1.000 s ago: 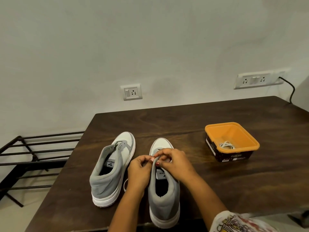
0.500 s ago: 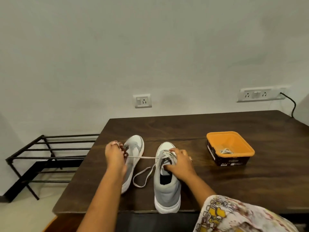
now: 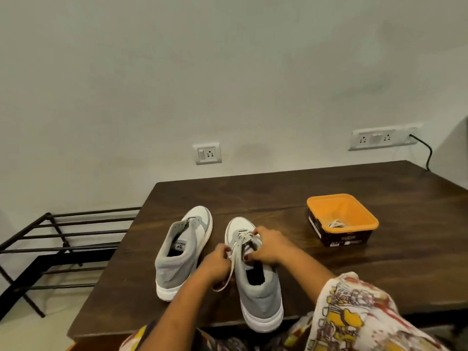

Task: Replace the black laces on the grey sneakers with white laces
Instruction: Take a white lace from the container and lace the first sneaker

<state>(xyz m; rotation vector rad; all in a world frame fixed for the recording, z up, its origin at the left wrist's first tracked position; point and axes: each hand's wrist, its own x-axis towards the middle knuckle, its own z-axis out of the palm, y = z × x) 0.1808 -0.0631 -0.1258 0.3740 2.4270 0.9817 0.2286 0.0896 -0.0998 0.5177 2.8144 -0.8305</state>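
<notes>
On the head camera, my only view, both grey sneakers stand near the front-left corner of the table (image 3: 278, 198), toes toward the back edge. The left sneaker (image 3: 177, 269) has bare eyelets and no lace at all. The right sneaker (image 3: 260, 300), just beside it and closer to the front edge, has a white lace (image 3: 243, 236) crossed through its lower eyelets, so I judge that this shoe is partly laced and the other is not yet started. I see no black lace anywhere.

The left hand (image 3: 218, 265) sits against that shoe's left flank, fingers curled and pinching a strand of the lace, with a slack loop hanging below toward the table. The right hand (image 3: 269, 245) lies over the tongue and upper eyelets, thumb and fingers bent and closing on the lace or the eyelet flap. I cannot tell which.

To do this step well, I would pin the flap with the right hand while the left feeds the tip through the next eyelet, then draw the slack out evenly so the lace lies flat and both ends come out the same length. Pulling hard could drag the shoe toward the front edge.

An orange tub (image 3: 329, 198) stands well apart toward the right edge, with a second white lace (image 3: 335, 224) coiled inside, presumably for the left sneaker.
</notes>
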